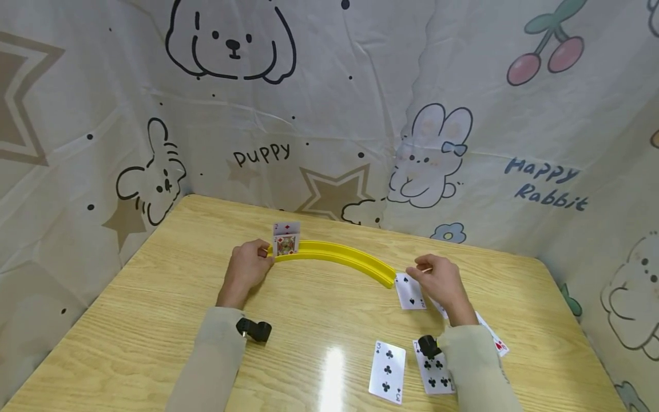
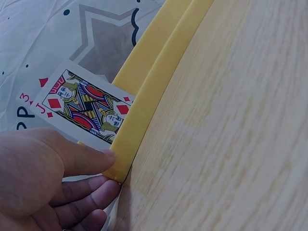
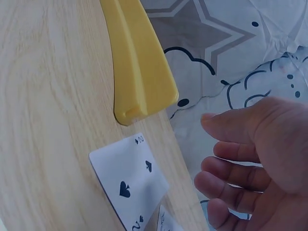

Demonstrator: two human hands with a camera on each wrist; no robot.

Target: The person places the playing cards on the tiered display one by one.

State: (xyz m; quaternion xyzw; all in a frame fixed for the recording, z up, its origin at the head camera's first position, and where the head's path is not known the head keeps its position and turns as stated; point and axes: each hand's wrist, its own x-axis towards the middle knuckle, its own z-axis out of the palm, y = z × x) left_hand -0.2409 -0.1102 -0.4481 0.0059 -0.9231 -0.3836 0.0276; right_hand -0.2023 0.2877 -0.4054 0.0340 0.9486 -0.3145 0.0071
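My left hand pinches the left end of a curved yellow card holder, thumb on its front wall and fingers beneath. Just beside that thumb, a jack of diamonds stands upright in the groove, a red three rising behind it. My right hand hovers past the holder's right end with its fingers loosely bent and nothing between them. Below its fingertips in the head view, a two of spades lies face up on the table, close to the holder's end. Another card lies partly hidden beside it.
Nearer to me on the wooden table lie a three of clubs and a seven of clubs, the latter partly covered by the right wrist camera. A red-suited card shows beyond the right sleeve. A printed curtain hangs behind the table.
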